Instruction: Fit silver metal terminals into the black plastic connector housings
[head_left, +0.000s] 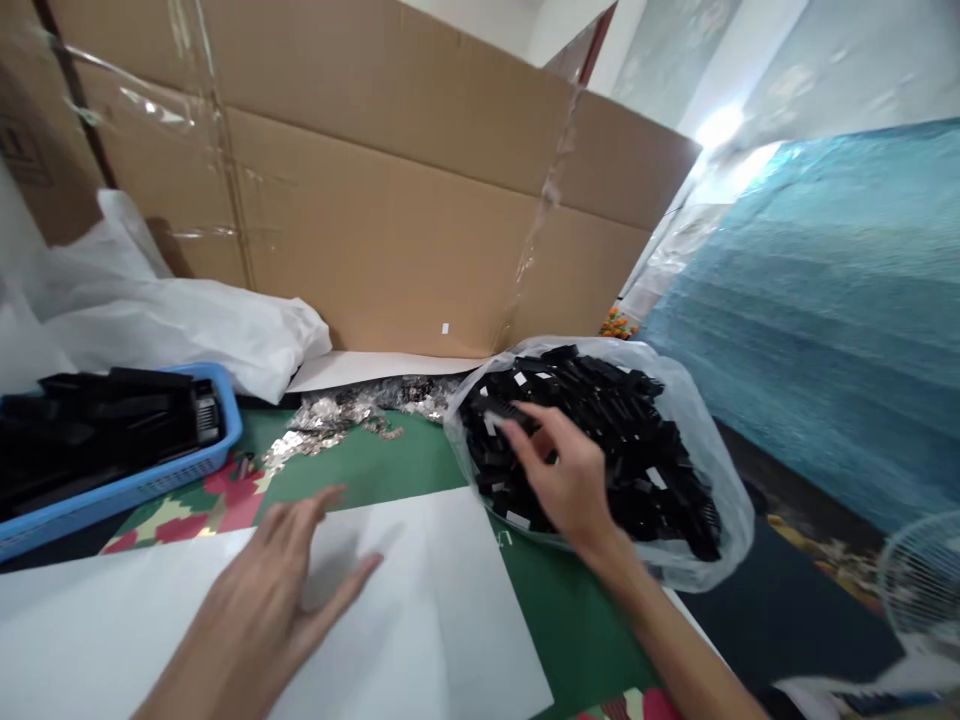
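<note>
My right hand (566, 470) reaches over a clear plastic bag (739, 520) heaped with small black plastic parts (600, 400). Its thumb and index finger are closed on one black plastic part (496, 408) at the left side of the heap. Several parts in the bag carry small white labels. My left hand (277, 580) hovers above a large white sheet of paper (397, 640), its fingers apart and nothing between them.
A blue basket (150, 490) filled with black parts stands at the left. Small shiny metal pieces (322, 425) lie along the back of the green table surface (420, 455). Behind rises a cardboard wall (397, 240). White plastic wrapping (180, 325) bulges at back left; a fan (926, 575) stands right.
</note>
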